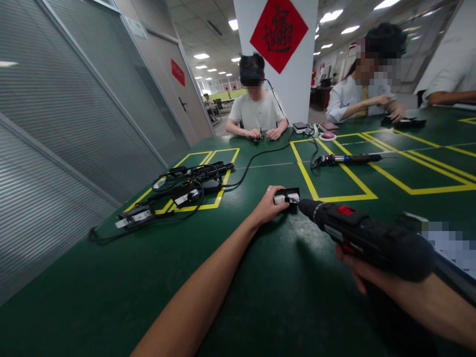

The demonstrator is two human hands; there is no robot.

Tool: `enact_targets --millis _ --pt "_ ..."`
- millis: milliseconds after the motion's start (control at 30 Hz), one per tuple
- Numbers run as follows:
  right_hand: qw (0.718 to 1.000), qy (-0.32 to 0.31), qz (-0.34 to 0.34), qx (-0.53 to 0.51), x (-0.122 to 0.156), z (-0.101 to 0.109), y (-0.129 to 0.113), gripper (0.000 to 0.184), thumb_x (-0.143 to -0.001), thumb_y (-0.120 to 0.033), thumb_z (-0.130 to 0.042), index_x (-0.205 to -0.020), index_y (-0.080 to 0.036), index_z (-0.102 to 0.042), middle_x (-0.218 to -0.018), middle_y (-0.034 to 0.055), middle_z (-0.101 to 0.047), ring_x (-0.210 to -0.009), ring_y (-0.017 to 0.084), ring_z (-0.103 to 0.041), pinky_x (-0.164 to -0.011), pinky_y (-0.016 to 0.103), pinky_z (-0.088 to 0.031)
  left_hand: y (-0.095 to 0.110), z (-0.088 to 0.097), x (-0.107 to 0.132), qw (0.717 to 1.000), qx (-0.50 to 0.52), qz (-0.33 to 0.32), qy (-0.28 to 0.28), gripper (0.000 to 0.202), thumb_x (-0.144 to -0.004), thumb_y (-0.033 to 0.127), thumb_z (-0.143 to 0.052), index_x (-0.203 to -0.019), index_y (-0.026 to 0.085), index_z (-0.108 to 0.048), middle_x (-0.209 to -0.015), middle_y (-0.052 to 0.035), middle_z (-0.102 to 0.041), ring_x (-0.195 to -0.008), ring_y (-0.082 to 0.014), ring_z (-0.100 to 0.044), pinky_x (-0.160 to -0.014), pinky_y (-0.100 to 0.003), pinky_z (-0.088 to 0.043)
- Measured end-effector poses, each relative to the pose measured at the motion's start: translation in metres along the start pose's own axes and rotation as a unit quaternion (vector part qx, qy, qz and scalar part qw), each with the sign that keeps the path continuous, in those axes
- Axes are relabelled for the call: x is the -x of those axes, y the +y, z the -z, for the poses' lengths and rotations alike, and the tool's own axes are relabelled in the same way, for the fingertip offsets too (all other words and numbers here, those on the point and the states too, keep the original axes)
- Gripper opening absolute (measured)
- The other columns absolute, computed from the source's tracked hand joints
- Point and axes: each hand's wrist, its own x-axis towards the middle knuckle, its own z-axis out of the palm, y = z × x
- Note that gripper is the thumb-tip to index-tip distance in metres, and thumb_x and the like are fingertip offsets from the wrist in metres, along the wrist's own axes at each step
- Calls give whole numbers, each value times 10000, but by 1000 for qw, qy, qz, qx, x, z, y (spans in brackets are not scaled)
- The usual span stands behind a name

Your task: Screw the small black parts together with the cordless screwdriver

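My left hand (269, 204) grips a small black power adapter (288, 196) with a white label, holding it down on the green table (260, 297). My right hand (359, 272) is wrapped round a black electric screwdriver (366, 238) with a red switch. Its tip points left and meets the adapter's right end. Only the lower fingers of the right hand show under the tool.
A heap of black adapters and cables (178, 191) lies at left on yellow floor-tape markings. A second electric screwdriver (345, 159) lies further back. One person (256, 111) sits opposite, others (366, 84) at back right. A grey partition wall runs along the left.
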Motion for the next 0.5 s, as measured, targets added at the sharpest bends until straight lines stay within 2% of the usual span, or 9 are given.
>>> enact_targets --millis 67,167,233,367,500 --pt "999 -31 -15 18 0 1 1 249 -890 -416 -530 -983 -215 -644 -608 2 -680 -606 201 -672 -573 328 -529 1 0 0 1000 1 0 1 460 -741 252 -644 -1179 176 -527 -1139 -75 -509 -1068 -216 -519 -982 -366 -424" --pt "999 -29 -11 23 0 2 0 271 -889 -406 -525 -1049 -213 -630 -650 16 -698 -629 211 -677 -550 324 -513 1 0 0 1000 3 1 0 462 -741 256 -645 -1178 166 -526 -1138 -79 -505 -1060 -216 -520 -971 -363 -429" --pt "999 -20 -7 30 0 2 -2 285 -889 -403 -528 -1082 -212 -616 -649 11 -694 -624 209 -672 -587 341 -518 0 0 0 1000 5 1 0 464 -742 255 -645 -1180 164 -523 -1136 -80 -504 -1053 -214 -522 -962 -360 -433" --pt "999 -32 -21 31 0 1 0 277 -900 -454 -508 -989 -216 -619 -611 -7 -671 -599 198 -659 -708 390 -520 0 0 0 1000 7 1 3 458 -744 247 -649 -1178 172 -526 -1133 -75 -506 -1046 -209 -523 -961 -355 -432" --pt "998 -43 -28 30 0 1 6 298 -903 -475 -490 -987 -221 -622 -610 -10 -669 -596 197 -655 -712 392 -522 0 0 0 1000 6 6 4 419 -786 295 -623 -1177 173 -532 -1116 -76 -511 -1037 -208 -523 -953 -356 -435"
